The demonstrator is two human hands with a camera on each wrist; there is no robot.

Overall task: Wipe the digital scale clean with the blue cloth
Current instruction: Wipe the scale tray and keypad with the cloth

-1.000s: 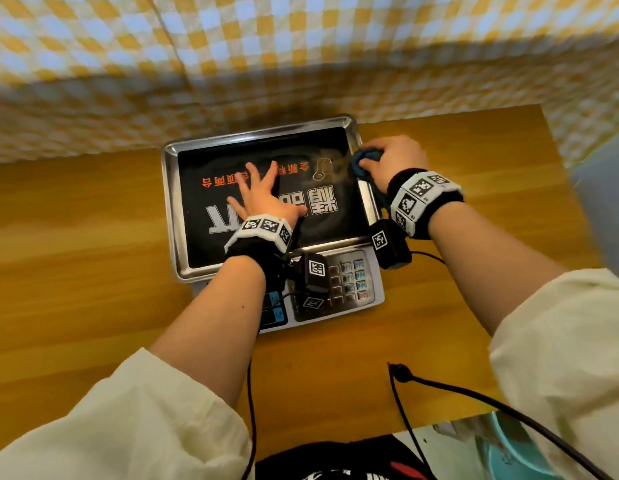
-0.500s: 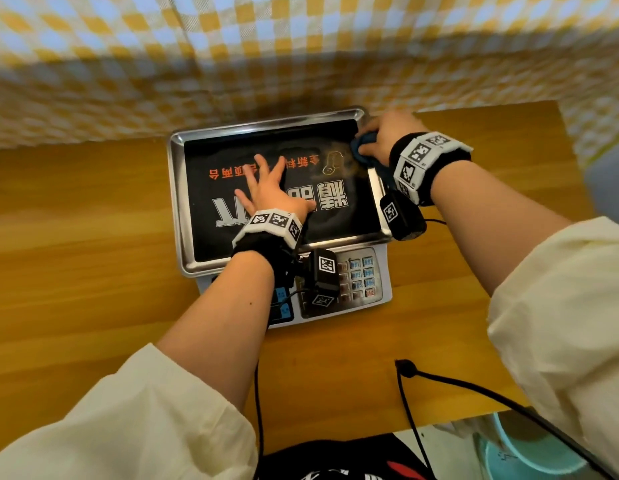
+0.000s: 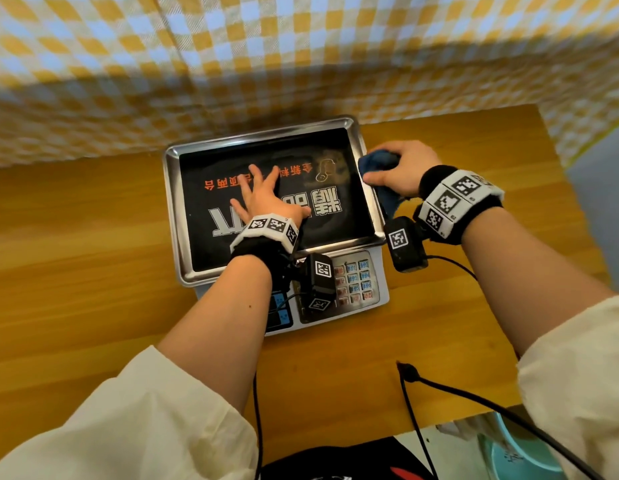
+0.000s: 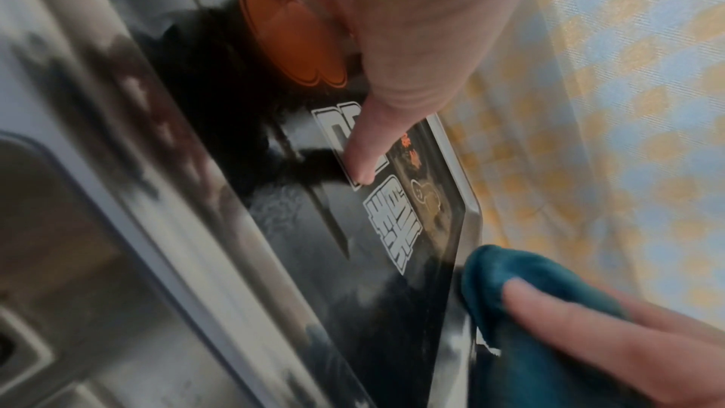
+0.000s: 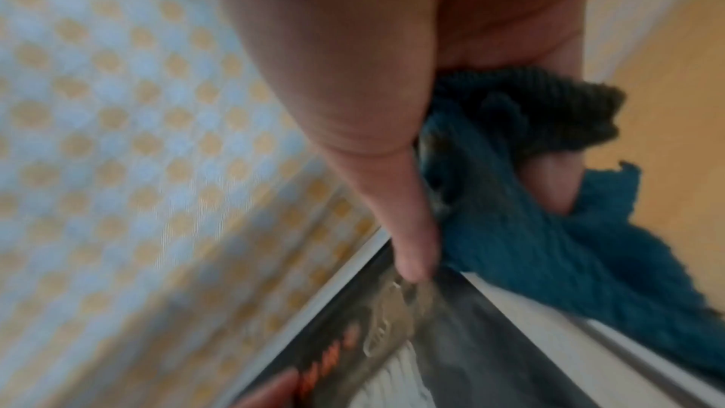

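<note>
A: Where is everything sitting right now?

B: In the head view the digital scale is lying at the centre of the frame on the wooden table. The left hand is resting flat on the dark platter with its fingers spread wide, holding nothing. The right hand is curling round the bunched blue cloth at the platter's right-hand rim, right of centre.

A: So how should this stroke be going?

B: I'd judge the rim is the step in hand. The flat hand should be pressing straight down so the scale is not sliding, while the cloth is running along the raised steel edge and into the corner, where grime tends to be collecting.

A: Are the wrist views adding anything?

B: Yes. The left wrist view is showing smears on the glossy platter, plus the cloth meeting the rim at lower right. The right wrist view is showing a loose tail of cloth trailing outside the tray; it is blurred, so whether the tail is touching the table I cannot tell. Only the head view is showing the keypad.
</note>
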